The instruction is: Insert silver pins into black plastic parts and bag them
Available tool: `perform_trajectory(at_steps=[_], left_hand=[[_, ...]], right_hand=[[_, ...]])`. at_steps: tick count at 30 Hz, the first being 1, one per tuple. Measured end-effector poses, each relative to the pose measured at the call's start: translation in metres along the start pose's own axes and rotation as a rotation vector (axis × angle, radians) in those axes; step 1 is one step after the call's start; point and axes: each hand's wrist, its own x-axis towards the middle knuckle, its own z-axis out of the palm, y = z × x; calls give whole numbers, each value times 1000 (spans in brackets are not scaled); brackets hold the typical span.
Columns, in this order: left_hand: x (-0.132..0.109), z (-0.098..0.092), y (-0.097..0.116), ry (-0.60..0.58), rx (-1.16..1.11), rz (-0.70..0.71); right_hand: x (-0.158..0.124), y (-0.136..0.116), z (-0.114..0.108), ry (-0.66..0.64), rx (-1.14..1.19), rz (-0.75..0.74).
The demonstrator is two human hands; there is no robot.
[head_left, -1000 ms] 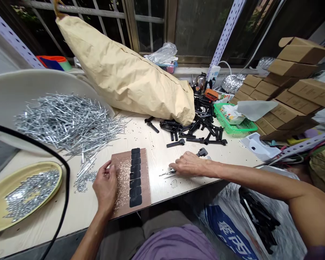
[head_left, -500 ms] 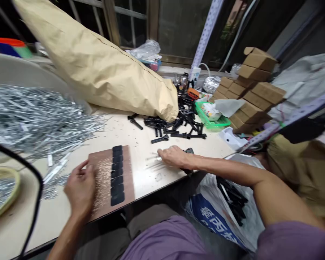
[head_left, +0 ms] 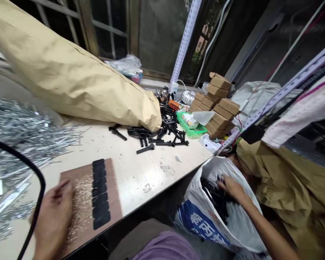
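My left hand [head_left: 54, 213] rests at the left edge of a brown board [head_left: 113, 187], its fingers curled together; whether anything is between them is too small to tell. Small pale bits [head_left: 81, 202] are scattered over the board beside a column of black rectangular pieces [head_left: 99, 195]. At the right, my right hand [head_left: 231, 187] reaches into a white plastic bag [head_left: 243, 227] and touches black parts [head_left: 215, 198] inside. Its fingertips are partly hidden among them, so its grip is unclear.
Thin silver strips [head_left: 21, 133] are heaped at the left behind a black cable [head_left: 39, 177]. Black parts [head_left: 162, 139] lie near a tan fabric cover [head_left: 97, 94]. A green basket [head_left: 191, 131] and cardboard boxes [head_left: 219, 108] stand behind; a purple perforated bar [head_left: 271, 104] slants at right.
My right hand has moved from the tabletop down into the bag, and the dark item near it has left the table. The view has shifted right; my left hand remains beside the board.
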Motion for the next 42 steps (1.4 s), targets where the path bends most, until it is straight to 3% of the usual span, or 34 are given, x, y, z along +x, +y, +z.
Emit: perform_trajectory(at_steps=[2, 5, 8, 10, 13, 15, 18, 21, 23, 25, 27, 29, 31, 34, 38, 42], left_hand=[[-1, -2, 4, -4, 43, 54], [-1, -4, 4, -23, 24, 84], [-2, -5, 1, -37, 6, 93], [-2, -6, -1, -35, 2, 101], [-3, -8, -5, -21, -14, 137], [-7, -9, -6, 10, -6, 187], [-20, -3, 3, 58, 46, 375], [-35, 17, 28, 44, 133, 727], [-38, 35, 48, -9, 256, 964], [-35, 52, 64, -37, 351, 1147], [-27, 64, 72, -19, 362, 1230], [-17, 67, 72, -34, 317, 1151], [-8, 64, 69, -98, 196, 910], [4, 53, 67, -237, -145, 398], [19, 37, 77, -365, -640, -180], [35, 31, 83, -352, -922, -433]], right_hand=[[-2, 2, 20, -12, -30, 36], [19, -40, 8, 171, 82, -98], [51, -135, -23, 259, 283, -504], [71, -210, -32, 276, 251, -770], [97, -301, -25, 225, 34, -977], [111, -335, -18, 213, 14, -1011], [120, -353, -15, 216, 61, -1022], [105, -356, -23, 185, 159, -1061], [87, -360, -31, -4, 425, -1131], [72, -366, -39, -283, 805, -1150], [68, -374, -46, -551, 1041, -1108], [77, -384, -50, -669, 1014, -1038], [96, -399, -51, -537, 846, -932], [132, -429, -45, -207, 666, -779], [161, -467, -33, -117, 555, -743], [148, -475, -29, -68, 518, -756]])
